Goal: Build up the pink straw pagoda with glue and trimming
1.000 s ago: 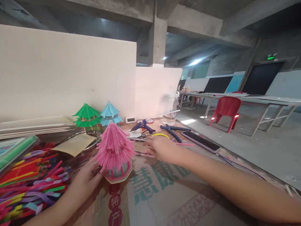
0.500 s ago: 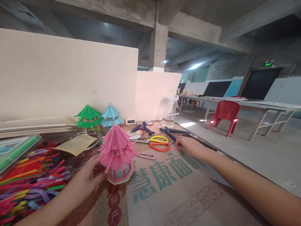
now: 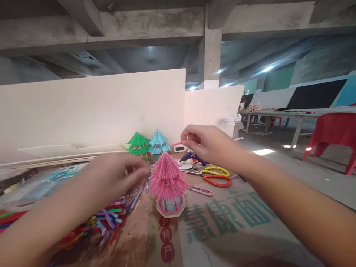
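Pink pagoda [image 3: 168, 184] stands mid-table between raised hands. Left hand [image 3: 119, 177] pinches together just left of its roof; right hand [image 3: 207, 142] pinches something unclear above. Best approach gently, sparing the fringes.

viewpoint: we look from one head-worn camera, forward and slightly down along both forearms.
facing: the white partition [image 3: 91, 111] behind the worktable [image 3: 222, 230], with the hall at right.
nearness: our hands hover close; the pink pagoda model [image 3: 168, 181] stands near.
overlap: one view only.
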Demonstrator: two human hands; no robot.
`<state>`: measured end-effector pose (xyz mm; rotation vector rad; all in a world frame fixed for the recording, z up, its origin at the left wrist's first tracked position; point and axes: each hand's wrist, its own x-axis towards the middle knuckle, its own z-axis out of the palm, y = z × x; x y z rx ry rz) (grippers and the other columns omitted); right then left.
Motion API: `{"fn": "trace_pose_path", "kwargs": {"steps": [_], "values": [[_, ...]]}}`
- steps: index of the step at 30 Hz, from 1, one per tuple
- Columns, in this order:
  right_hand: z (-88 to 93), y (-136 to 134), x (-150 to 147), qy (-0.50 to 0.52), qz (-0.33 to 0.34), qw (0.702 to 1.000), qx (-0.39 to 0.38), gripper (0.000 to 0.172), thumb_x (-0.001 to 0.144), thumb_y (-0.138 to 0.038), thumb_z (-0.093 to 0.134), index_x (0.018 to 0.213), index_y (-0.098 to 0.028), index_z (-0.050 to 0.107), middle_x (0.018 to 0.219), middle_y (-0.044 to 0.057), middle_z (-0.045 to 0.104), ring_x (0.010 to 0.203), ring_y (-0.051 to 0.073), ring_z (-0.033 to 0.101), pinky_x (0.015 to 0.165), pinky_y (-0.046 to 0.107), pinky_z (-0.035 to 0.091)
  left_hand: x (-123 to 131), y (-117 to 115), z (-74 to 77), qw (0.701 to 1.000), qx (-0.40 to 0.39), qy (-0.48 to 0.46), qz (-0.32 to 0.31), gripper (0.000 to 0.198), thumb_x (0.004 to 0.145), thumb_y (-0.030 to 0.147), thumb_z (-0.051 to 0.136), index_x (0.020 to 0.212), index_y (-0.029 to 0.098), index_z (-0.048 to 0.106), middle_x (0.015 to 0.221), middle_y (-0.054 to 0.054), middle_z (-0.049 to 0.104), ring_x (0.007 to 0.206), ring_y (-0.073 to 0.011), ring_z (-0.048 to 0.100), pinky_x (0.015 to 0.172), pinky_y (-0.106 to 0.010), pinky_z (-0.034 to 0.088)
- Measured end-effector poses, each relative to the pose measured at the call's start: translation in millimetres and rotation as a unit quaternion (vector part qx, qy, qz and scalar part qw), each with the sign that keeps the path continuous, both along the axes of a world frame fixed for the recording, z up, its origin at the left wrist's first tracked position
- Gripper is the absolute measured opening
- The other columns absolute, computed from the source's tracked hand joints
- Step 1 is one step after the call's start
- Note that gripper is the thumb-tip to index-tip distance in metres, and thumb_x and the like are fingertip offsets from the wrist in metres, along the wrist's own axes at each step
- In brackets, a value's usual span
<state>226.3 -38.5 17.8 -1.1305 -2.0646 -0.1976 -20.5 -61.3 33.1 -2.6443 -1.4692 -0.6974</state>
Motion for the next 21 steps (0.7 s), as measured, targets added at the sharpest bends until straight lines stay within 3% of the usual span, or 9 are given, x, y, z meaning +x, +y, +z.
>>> {"fn": "trace_pose_path", "kwargs": {"steps": [2, 5, 11, 16, 21], "values": [[8.1, 7.1, -18.4, 0.009, 0.025, 1.000, 0.004, 0.006, 0.082, -0.021, 0.052, 0.082, -0.020, 0.058, 0.064, -0.003, 0.057, 0.057, 0.010, 0.047, 0.053, 0.022, 0.028, 16.8, 11.2, 19.6, 0.998, 0.055, -0.015, 0.020, 0.028, 0.079, 0.043, 0.053, 0.077, 0.024, 0.073, 0.067, 0.001, 0.071, 0.057, -0.0156, 0.059, 0.053, -0.024, 0.039], [7.8, 14.8, -27.6, 0.004, 0.042, 0.999, -0.013, 0.011, 0.079, -0.014, 0.049, 0.080, -0.019, 0.059, 0.067, -0.003, 0.058, 0.057, 0.009, 0.046, 0.053, 0.022, 0.028, 31.9, 29.6, 27.0, 0.994, 0.089, -0.051, 0.021, 0.029, 0.081, 0.040, 0.050, 0.084, 0.022, 0.073, 0.076, 0.000, 0.073, 0.065, -0.0172, 0.062, 0.060, -0.026, 0.041], [-7.3, 17.2, -8.6, -0.012, 0.047, 0.995, -0.083, 0.014, 0.080, -0.015, 0.047, 0.077, -0.018, 0.059, 0.072, -0.001, 0.062, 0.058, 0.010, 0.049, 0.053, 0.022, 0.030, 42.1, 53.9, 0.2, 0.998, -0.039, -0.056, -0.013, 0.025, 0.076, 0.037, 0.056, 0.087, 0.022, 0.073, 0.083, -0.001, 0.074, 0.073, -0.0196, 0.065, 0.062, -0.027, 0.045], [-11.5, 22.5, -5.7, 0.013, 0.041, 0.995, -0.093, 0.010, 0.083, -0.021, 0.051, 0.079, -0.019, 0.060, 0.068, -0.001, 0.060, 0.056, 0.010, 0.049, 0.052, 0.022, 0.030, 40.1, 66.8, -15.2, 0.988, -0.081, -0.121, -0.046, 0.027, 0.076, 0.037, 0.055, 0.088, 0.019, 0.072, 0.083, -0.003, 0.073, 0.077, -0.0203, 0.066, 0.067, -0.030, 0.050], [-13.6, 24.6, -11.4, 0.018, 0.042, 0.996, -0.072, 0.010, 0.084, -0.024, 0.055, 0.078, -0.019, 0.061, 0.063, -0.003, 0.056, 0.056, 0.010, 0.047, 0.052, 0.022, 0.029, 33.1, 70.5, -20.6, 0.980, -0.096, -0.159, -0.078, 0.035, 0.078, 0.044, 0.055, 0.097, 0.020, 0.071, 0.087, -0.003, 0.072, 0.078, -0.0198, 0.065, 0.069, -0.031, 0.051]]}}
